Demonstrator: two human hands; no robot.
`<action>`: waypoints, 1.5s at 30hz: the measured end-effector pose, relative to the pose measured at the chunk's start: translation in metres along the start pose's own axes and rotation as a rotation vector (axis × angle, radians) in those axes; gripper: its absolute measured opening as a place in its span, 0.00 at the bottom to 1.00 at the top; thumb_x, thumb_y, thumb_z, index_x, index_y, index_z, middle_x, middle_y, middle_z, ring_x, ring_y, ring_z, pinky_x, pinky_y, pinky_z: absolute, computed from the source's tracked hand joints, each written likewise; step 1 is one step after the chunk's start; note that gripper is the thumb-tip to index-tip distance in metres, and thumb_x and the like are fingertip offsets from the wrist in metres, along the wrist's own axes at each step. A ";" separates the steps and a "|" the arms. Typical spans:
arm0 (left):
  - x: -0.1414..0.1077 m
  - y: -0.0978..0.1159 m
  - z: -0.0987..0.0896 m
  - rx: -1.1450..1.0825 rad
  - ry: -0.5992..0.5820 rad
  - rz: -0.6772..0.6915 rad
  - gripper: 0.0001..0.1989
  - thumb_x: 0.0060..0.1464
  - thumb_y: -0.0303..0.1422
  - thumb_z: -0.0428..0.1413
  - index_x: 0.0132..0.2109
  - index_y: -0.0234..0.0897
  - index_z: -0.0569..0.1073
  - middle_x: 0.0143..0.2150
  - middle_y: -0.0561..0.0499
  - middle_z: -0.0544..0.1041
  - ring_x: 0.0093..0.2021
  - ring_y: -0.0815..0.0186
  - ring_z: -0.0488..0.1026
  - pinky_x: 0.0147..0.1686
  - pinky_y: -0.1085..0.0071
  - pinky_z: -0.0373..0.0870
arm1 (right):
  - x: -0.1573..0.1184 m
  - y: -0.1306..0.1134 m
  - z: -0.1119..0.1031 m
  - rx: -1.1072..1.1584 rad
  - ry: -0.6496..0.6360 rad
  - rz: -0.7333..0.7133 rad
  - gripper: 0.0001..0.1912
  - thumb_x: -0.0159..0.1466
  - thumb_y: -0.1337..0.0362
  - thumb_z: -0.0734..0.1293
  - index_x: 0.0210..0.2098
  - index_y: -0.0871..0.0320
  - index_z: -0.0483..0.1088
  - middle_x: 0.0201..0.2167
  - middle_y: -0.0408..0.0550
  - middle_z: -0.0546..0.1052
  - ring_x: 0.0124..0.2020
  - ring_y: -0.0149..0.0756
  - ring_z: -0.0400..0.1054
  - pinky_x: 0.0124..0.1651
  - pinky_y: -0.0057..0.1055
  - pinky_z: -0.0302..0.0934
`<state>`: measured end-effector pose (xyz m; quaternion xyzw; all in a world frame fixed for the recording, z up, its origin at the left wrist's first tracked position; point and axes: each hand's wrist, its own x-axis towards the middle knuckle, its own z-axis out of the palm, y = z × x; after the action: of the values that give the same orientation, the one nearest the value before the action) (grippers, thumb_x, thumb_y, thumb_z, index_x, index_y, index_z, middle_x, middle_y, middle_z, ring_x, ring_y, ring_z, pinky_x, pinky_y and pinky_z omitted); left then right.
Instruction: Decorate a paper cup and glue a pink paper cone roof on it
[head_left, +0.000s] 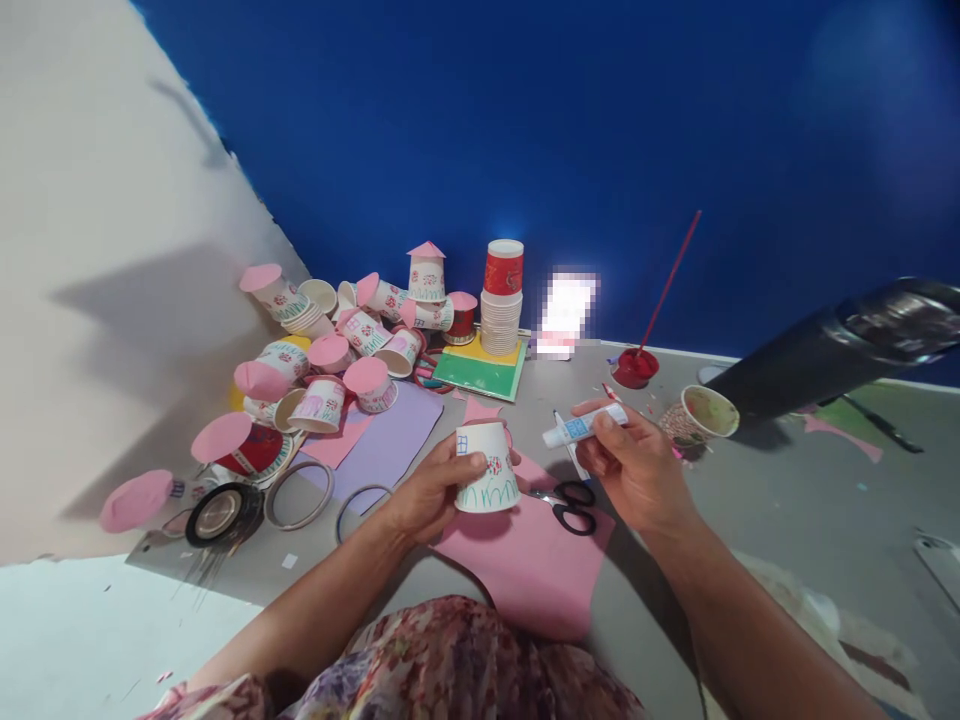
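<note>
My left hand (439, 485) is wrapped round a white paper cup (487, 490) that stands upside down in the grip, with a blue window, red flowers and green grass drawn on it. In my right hand (634, 460) is a white and blue glue tube (585, 428), pinched between thumb and fingers, its narrower end pointing left toward the cup. Black-handled scissors (574, 507) lie between the hands, on a cut sheet of pink paper (536, 570). The cup and the tube are apart.
Decorated cups with pink paper tops (367, 385) crowd the left side, near tape rolls (300, 495) and purple paper (401, 430). Stacked cups (501, 325) stand on a green and yellow book (480, 372) at the back. A patterned cup (701, 415) and black cylinder (817, 350) are at right.
</note>
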<state>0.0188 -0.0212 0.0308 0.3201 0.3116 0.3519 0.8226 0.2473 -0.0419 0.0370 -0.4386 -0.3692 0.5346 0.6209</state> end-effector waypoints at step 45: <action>-0.007 0.017 0.038 1.752 -0.287 0.011 0.20 0.54 0.42 0.62 0.51 0.37 0.73 0.48 0.45 0.81 0.46 0.49 0.79 0.43 0.60 0.68 | -0.019 -0.025 0.006 -0.763 -0.479 -0.412 0.07 0.71 0.61 0.66 0.38 0.56 0.73 0.25 0.39 0.74 0.25 0.29 0.64 0.31 0.27 0.57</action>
<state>0.0363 -0.0295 0.0682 0.8773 0.3613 -0.0523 0.3116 0.2473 -0.0608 0.0625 -0.4172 -0.7502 0.3131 0.4064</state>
